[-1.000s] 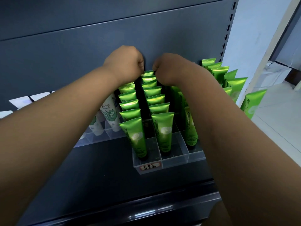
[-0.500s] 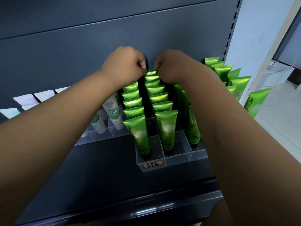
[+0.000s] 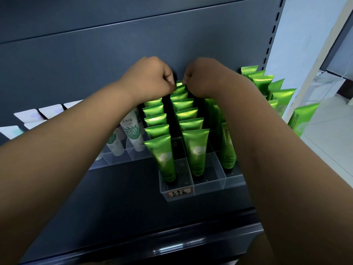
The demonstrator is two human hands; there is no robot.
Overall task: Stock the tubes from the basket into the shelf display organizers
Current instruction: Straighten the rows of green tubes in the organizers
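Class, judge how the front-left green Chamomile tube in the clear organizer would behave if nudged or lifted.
Chamomile tube stands cap-down and leans, so a nudge probably tips it; the clear organizer walls should catch it. Its glossy surface may be slippery.

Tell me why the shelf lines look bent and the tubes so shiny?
Head view: the wide lens bows the back panel seam and tilts the upright; light glints off the tubes and front rail; the near forearms loom large and soft.
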